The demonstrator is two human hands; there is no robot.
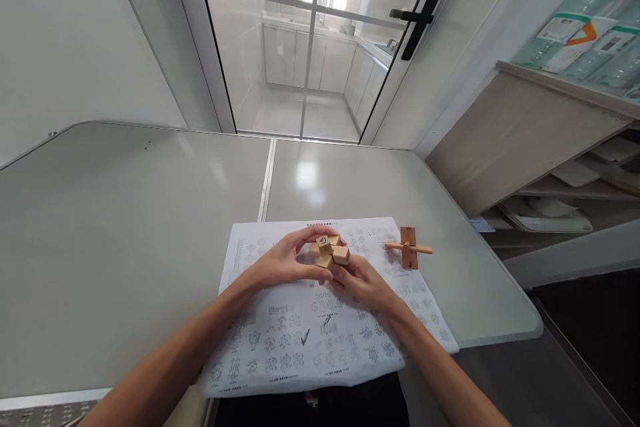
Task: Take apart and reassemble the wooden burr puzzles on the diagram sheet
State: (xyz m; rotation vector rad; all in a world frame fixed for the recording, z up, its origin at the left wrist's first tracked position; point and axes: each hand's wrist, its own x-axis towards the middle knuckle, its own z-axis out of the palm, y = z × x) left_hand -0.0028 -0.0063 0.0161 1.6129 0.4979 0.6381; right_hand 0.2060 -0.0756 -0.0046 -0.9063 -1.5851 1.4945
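A small wooden block puzzle point(330, 250), made of light-brown interlocking bars, is held between both hands just above a printed instruction sheet point(280, 340). My left hand point(285, 260) curls round its left side, thumb below and fingers over the top. My right hand point(363, 283) grips its right underside with bent fingers. To the right on the sheet lies a second wooden puzzle point(409, 248), a flat dark piece crossed by a thin stick, apart from both hands.
The sheet lies on a grey table point(125, 227) and overhangs its near edge. A glass door point(310, 47) with a black handle stands beyond the table. A wooden shelf point(540, 140) with papers stands at the right.
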